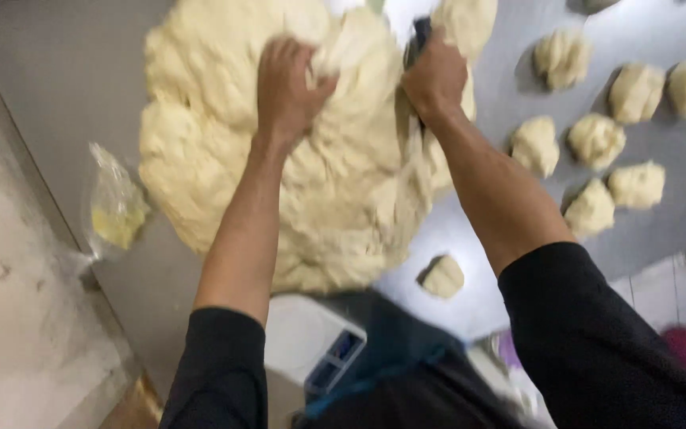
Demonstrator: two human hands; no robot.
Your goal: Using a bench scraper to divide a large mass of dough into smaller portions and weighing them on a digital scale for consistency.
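Observation:
A large pale mass of dough (216,151) lies on a steel table (65,87). My left hand (287,87) grips a fold of the dough near its top. Just to the right, my right hand (436,75) is closed on a dark-handled cutter (418,36), whose blade presses down into the dough. Both sleeves are black and pushed up to the elbow.
Several cut dough pieces (597,139) lie at the right, and a single piece (443,276) sits near the front edge. A white scale (311,342) stands near my body. A clear plastic bag with something yellow (117,208) lies at the left.

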